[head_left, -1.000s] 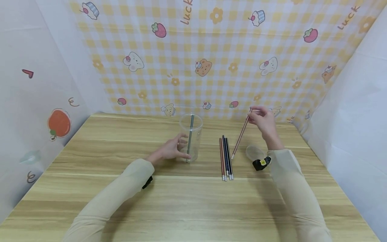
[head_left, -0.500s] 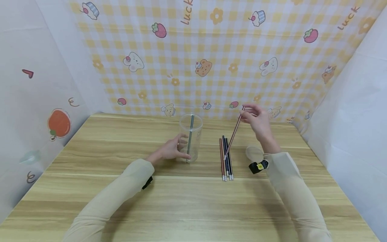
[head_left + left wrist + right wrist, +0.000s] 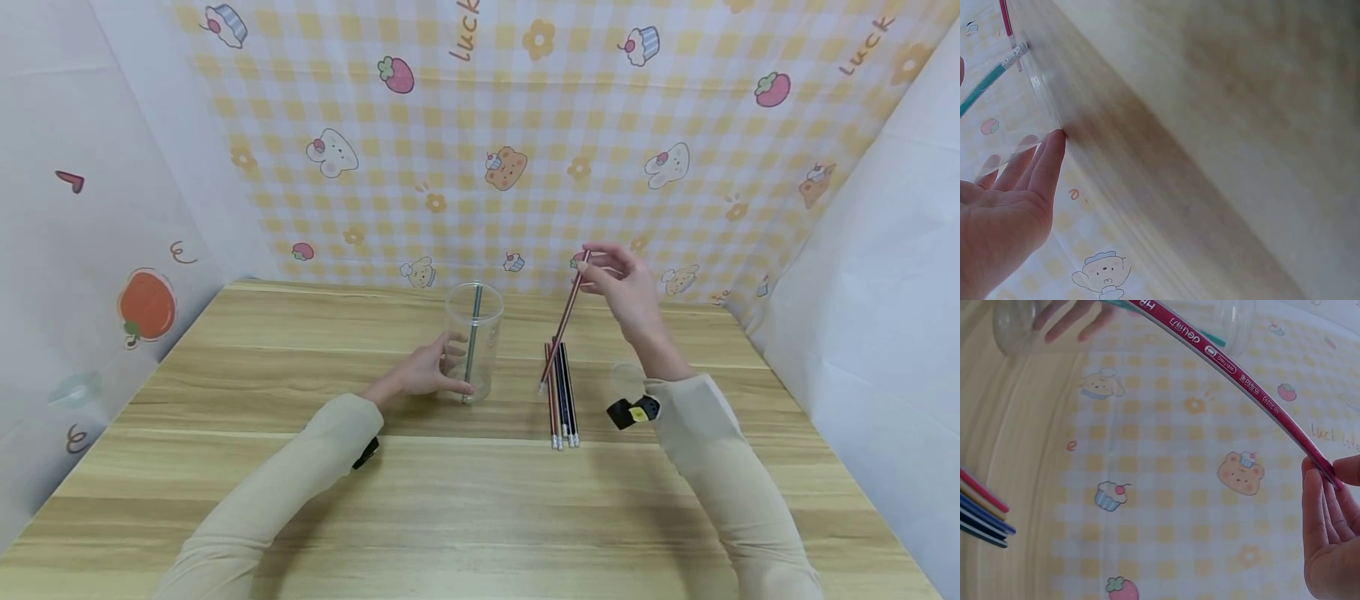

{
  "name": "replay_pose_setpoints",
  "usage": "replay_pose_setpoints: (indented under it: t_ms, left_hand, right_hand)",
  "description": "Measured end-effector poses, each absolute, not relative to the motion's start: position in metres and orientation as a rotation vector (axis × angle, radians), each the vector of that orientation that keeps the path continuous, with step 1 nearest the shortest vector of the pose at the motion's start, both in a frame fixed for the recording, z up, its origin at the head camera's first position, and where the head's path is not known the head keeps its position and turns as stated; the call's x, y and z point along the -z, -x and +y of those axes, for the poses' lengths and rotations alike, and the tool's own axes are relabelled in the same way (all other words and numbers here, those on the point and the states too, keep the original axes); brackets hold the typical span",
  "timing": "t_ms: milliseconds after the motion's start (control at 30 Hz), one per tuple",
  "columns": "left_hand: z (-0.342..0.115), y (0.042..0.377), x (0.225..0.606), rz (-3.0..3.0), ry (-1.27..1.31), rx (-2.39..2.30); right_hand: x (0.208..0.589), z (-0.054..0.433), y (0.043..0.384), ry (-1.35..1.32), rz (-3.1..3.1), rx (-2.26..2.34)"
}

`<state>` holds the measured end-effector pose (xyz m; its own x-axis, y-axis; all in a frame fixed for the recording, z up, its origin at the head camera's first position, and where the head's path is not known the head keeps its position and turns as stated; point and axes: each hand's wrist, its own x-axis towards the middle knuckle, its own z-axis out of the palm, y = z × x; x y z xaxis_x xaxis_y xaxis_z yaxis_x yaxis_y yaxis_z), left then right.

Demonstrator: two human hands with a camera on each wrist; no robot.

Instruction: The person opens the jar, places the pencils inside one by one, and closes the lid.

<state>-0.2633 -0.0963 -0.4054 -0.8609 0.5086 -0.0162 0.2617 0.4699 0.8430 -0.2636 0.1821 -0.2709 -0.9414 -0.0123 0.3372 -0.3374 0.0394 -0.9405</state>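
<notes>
A clear plastic cup (image 3: pixel 489 346) stands upright on the table with one green pencil (image 3: pixel 472 346) leaning inside it. My left hand (image 3: pixel 426 369) holds the cup low on its left side, thumb in front and fingers behind. Between thumb and fingertips, my right hand (image 3: pixel 628 296) pinches a red pencil (image 3: pixel 566 315) near its upper end. That pencil hangs tilted, eraser end down, in front of several pencils (image 3: pixel 566 392) lying side by side, red and dark ones. In the right wrist view the red pencil (image 3: pixel 1235 372) crosses in front of the cup (image 3: pixel 1013 328).
A round clear lid (image 3: pixel 626 379) lies on the wooden table (image 3: pixel 465 508), right of the pencils and partly behind the right wrist camera (image 3: pixel 632 412). A yellow checked cloth (image 3: pixel 450 117) hangs behind the table, and white sheets flank both sides.
My right hand has moved left and slightly up with the red pencil, whose lower end has passed across the lying pencils toward the cup. The left hand and cup have stayed still.
</notes>
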Motion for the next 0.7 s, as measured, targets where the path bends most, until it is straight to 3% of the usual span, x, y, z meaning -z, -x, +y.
replay_pose_setpoints:
  t_ms: [700]
  left_hand:
    - [-0.096, 0.263, 0.406, 2.46, -0.652, -1.345]
  right_hand:
    - [0.235, 0.17, 0.256, -0.527, -1.489, -2.206]
